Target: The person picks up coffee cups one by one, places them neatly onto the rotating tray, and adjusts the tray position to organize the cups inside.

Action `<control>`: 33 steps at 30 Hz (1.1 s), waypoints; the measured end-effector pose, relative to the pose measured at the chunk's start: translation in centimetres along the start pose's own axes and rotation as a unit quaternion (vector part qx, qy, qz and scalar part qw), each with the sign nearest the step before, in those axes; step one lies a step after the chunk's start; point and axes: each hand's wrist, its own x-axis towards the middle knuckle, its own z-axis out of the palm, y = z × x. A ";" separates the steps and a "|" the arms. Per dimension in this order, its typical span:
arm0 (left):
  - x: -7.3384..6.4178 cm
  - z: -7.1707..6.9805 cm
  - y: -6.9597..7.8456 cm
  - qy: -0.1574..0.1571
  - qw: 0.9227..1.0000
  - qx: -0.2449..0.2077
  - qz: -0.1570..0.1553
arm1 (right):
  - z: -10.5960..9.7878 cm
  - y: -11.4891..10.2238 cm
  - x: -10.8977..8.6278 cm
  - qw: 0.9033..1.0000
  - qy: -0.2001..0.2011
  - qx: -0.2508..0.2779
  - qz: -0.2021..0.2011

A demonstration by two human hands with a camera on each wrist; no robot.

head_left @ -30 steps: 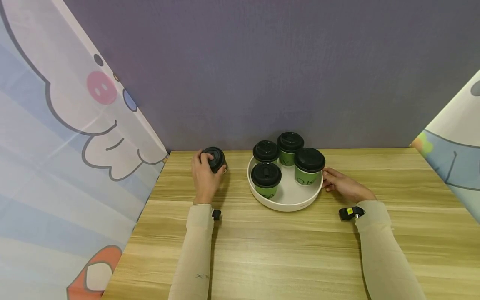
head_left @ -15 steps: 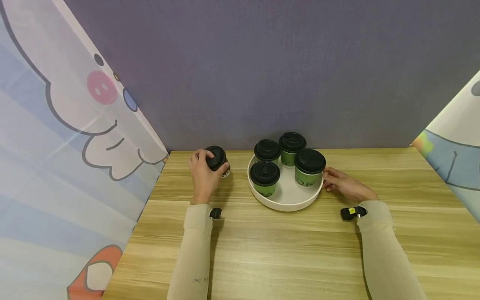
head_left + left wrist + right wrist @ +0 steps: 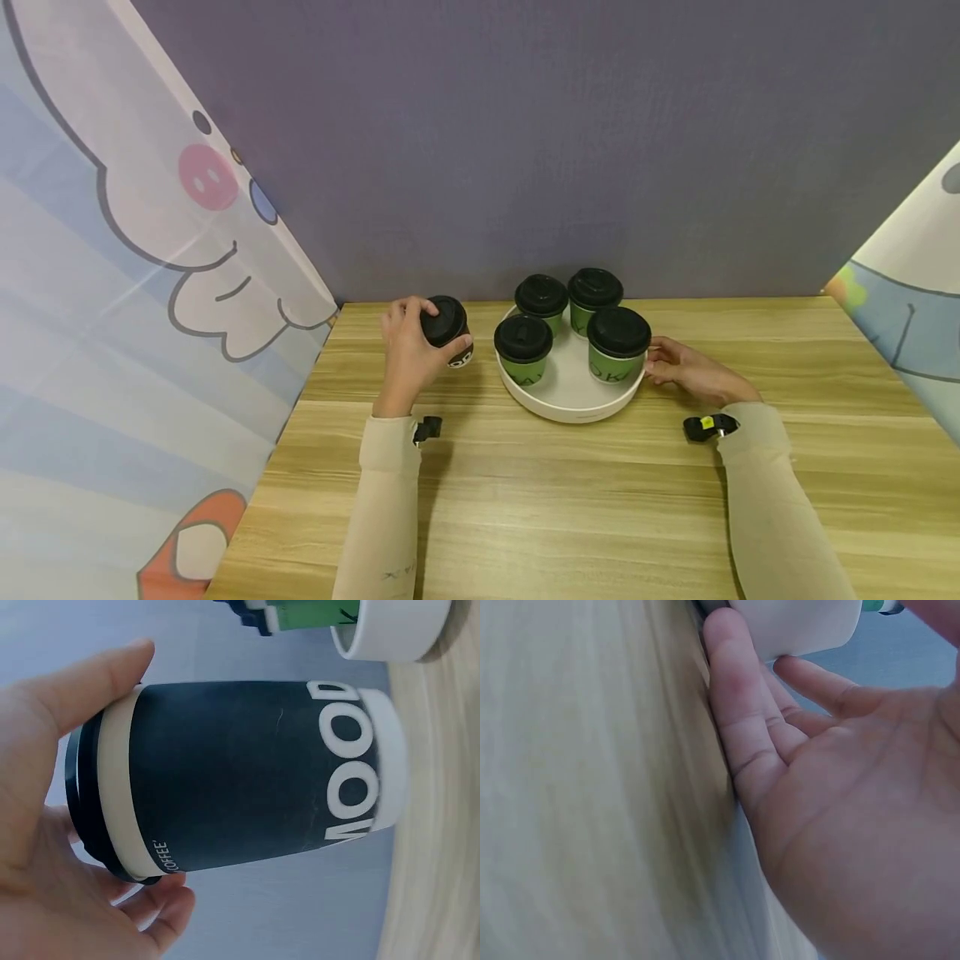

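Observation:
My left hand (image 3: 408,350) grips a black paper coffee cup (image 3: 232,776) by its black lid (image 3: 88,802), thumb on one side and fingers curled round the other. White letters and a white band mark the cup's lower end. To its right stands a round white tray (image 3: 573,412) bearing several green coffee cups with black lids, among them a front-left cup (image 3: 522,350) and a right-hand cup (image 3: 617,346). My right hand (image 3: 693,371) is at the tray's right side, its fairly straight fingers touching the white wall (image 3: 802,630) low near the tabletop.
The wood-grain table (image 3: 570,517) runs back to a grey-purple wall panel (image 3: 525,142). Cartoon-printed cloth (image 3: 135,317) hangs along the left side, and more shows at the far right. A small black device (image 3: 708,427) sits at the right wrist.
The black cup in my left hand has moved right, toward the tray. The green cups have shifted clockwise round the tray, while my right hand has stayed nearly in place.

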 end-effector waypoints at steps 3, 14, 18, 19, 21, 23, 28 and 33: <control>-0.1 -0.3 0.5 -0.012 1.000 -0.001 0.004 | 0.0 -0.1 -0.1 1.000 -0.003 -0.014 -0.005; -0.9 -1.3 2.1 -0.078 0.997 0.006 -0.022 | 0.2 -0.3 -0.2 0.999 -0.012 -0.041 -0.008; -1.1 -1.2 2.5 -0.080 0.997 0.001 -0.015 | 0.3 -0.4 -0.2 0.999 -0.014 -0.041 -0.007; -1.1 -1.2 2.6 -0.080 0.997 0.001 -0.011 | 0.3 -0.4 -0.2 0.999 -0.016 -0.041 -0.008; -1.2 -1.0 2.8 -0.082 0.997 0.001 -0.005 | 0.4 -0.4 -0.1 0.999 -0.018 -0.039 -0.009; -1.3 -0.8 3.1 -0.086 0.996 0.000 0.000 | 0.4 -0.3 -0.1 0.999 -0.020 -0.038 -0.011; -1.6 -0.5 4.0 -0.097 0.995 -0.012 0.024 | 0.4 -0.4 0.0 0.999 -0.023 -0.042 -0.010; -1.9 0.2 5.0 -0.097 0.994 -0.015 0.056 | 0.5 -0.5 0.1 0.999 -0.025 -0.044 -0.009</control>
